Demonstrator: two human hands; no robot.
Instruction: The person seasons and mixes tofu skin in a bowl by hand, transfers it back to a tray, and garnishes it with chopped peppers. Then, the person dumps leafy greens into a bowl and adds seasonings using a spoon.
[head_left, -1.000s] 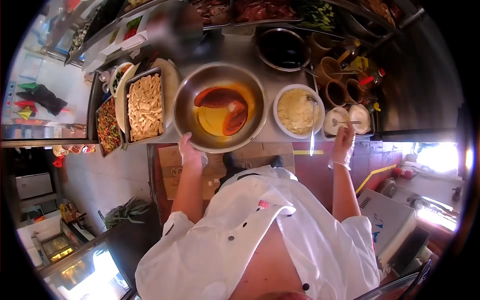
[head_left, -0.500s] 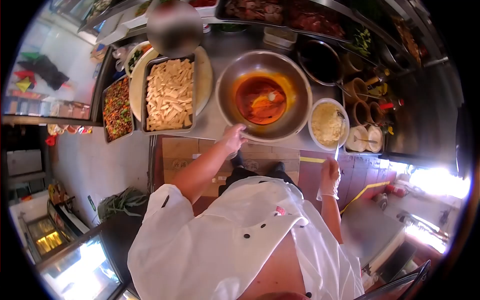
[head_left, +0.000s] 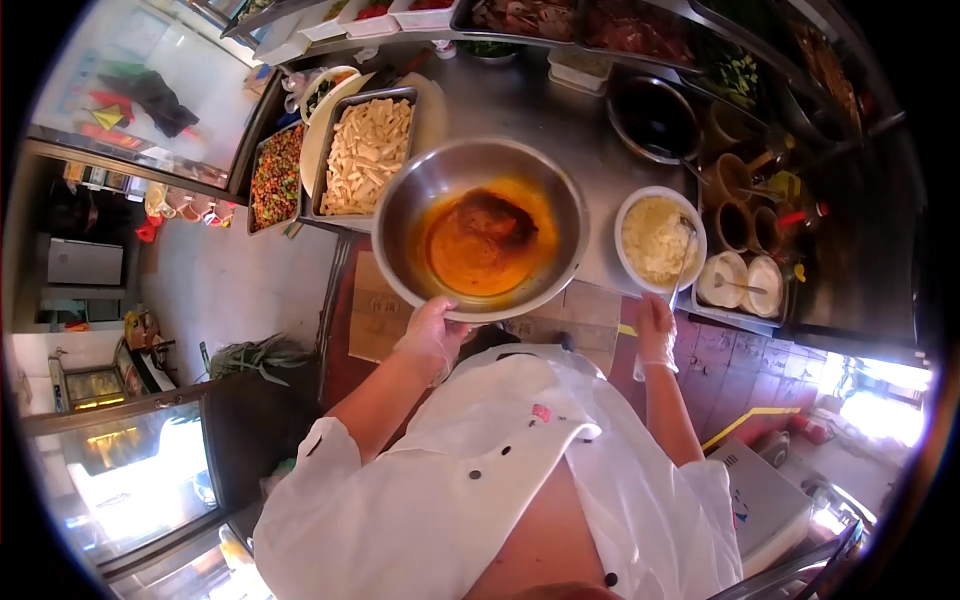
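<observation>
My left hand (head_left: 432, 332), in a clear glove, grips the near rim of a wide metal bowl (head_left: 398, 200). Inside it lies orange-red sauce (head_left: 465, 260) with a dark patch toward the far right. My right hand (head_left: 656, 325), gloved too, is closed around the handle of a spoon (head_left: 686, 262). The spoon's head rests in pale, chopped-looking food (head_left: 655, 240) that fills a white bowl (head_left: 622, 215) to the right of the metal bowl.
Left on the counter (head_left: 490, 95) stand a tray of pale cut strips (head_left: 368, 150) and a tray of mixed diced food (head_left: 277, 180). A pot of dark liquid (head_left: 652, 115) is at the back right. Brown jars (head_left: 733, 225) and two white tubs (head_left: 722, 278) stand at right.
The metal bowl has shifted left and toward me with my left hand on its rim. The sauce has spread into a lighter orange layer. The spoon stays in the white bowl.
</observation>
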